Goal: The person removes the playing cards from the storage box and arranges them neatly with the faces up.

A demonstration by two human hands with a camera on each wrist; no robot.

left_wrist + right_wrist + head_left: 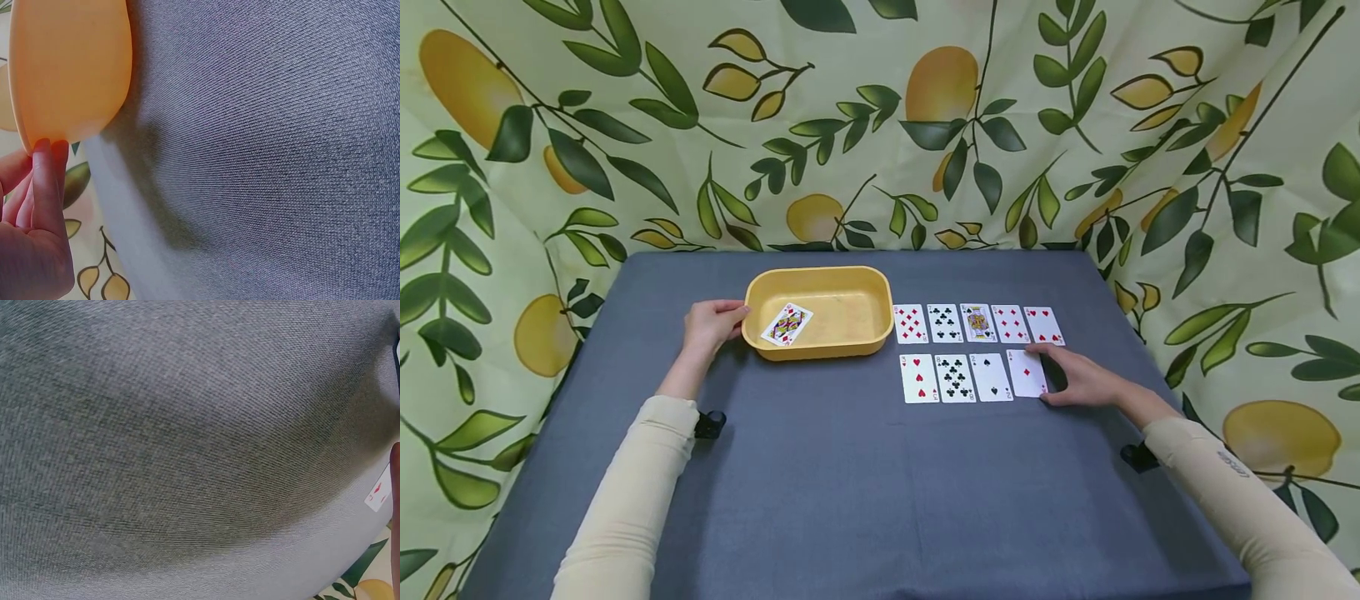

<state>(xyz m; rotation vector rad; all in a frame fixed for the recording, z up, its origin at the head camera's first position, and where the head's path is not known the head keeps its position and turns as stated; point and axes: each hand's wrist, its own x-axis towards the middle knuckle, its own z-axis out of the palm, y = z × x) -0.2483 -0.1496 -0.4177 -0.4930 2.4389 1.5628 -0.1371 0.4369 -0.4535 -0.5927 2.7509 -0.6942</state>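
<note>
My left hand (711, 323) pinches the left rim of a yellow plastic tray (872, 342) between thumb and fingers. In the left wrist view, the fingertips of that hand (40, 212) meet at the edge of the tray (75, 69). One face card (787, 324) lies face up inside the tray. My right hand (1082, 379) holds a playing card with a red diamond (1027, 373) at its right side, finger at the top corner and thumb at the bottom. That card is at the right end of the lower row. The right wrist view catches only a finger (395, 487) at its edge.
To the left of the held card lie a two of spades (992, 377), a clubs card (956, 378) and a three of hearts (919, 378). Above them runs a second row of several face-up cards (946, 323). A dark grey cloth (850, 492) covers the table; a leaf-patterned curtain (865, 192) stands behind.
</note>
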